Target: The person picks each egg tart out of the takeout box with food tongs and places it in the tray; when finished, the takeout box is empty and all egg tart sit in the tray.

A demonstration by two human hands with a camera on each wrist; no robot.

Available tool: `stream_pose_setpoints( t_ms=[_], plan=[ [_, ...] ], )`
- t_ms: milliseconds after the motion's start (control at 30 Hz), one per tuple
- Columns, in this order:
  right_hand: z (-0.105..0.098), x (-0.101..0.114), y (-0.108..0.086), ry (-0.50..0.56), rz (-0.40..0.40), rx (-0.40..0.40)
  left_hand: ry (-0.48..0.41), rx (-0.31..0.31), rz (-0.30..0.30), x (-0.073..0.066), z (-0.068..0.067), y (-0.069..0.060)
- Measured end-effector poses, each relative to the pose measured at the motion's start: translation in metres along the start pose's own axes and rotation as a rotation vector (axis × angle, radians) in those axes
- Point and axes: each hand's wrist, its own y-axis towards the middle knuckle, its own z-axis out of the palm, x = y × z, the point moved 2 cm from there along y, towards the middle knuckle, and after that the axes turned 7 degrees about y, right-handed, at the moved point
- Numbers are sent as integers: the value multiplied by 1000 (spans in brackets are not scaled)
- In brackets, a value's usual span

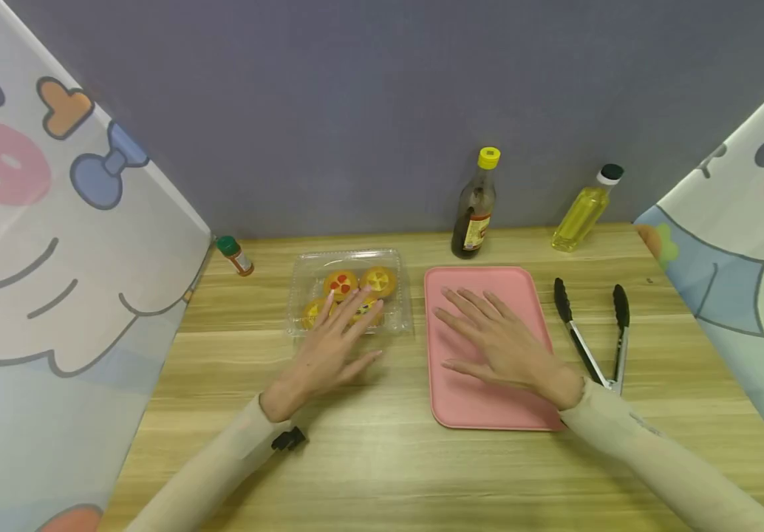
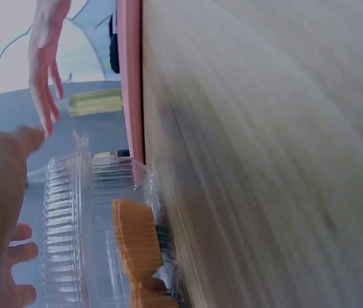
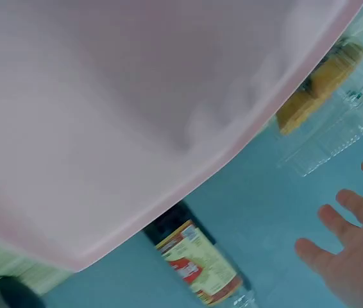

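Note:
My left hand, fingers spread and straight, is above the near side of a clear plastic box. Inside that box lie several small round pizzas with red and yellow toppings. In the left wrist view the thumb and fingertips show beside the ribbed box wall, apart from it. Over a pink rectangular tray hovers my right hand, its fingers also spread. The right wrist view shows a gap between the fingers and the tray. Neither hand holds anything.
Behind the tray stands a dark sauce bottle with a yellow cap. An oil bottle is at the back right. Black-tipped tongs lie spread right of the tray. A green-capped spice jar stands back left. Grey and cartoon-printed panels border the table.

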Motion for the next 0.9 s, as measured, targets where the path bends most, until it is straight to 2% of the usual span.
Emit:
stream_pose_setpoints(
  t_ms=[100, 200, 300, 400, 500, 667, 767, 900],
  plan=[
    [1, 5, 10, 21, -55, -24, -61, -88, -22, 4, -4, -4],
    [1, 11, 20, 34, -118, -46, -114, -177, -73, 10, -8, -10],
    [3, 18, 32, 55, -180, -67, -174, -244, -159, 16, -12, -17],
    [5, 26, 43, 67, -227, -80, -243, -275, -277, 23, -16, -26],
    [7, 35, 54, 50, -274, -86, -315, -277, -415, 29, -19, -36],
    [12, 52, 74, -3, -350, -85, -478, -245, -647, 38, -23, -53],
    [16, 62, 84, -3, -372, -74, -598, -204, -760, 43, -24, -61],
    [22, 73, 96, -20, -367, -71, -766, -122, -883, 48, -22, -69]
  ],
)
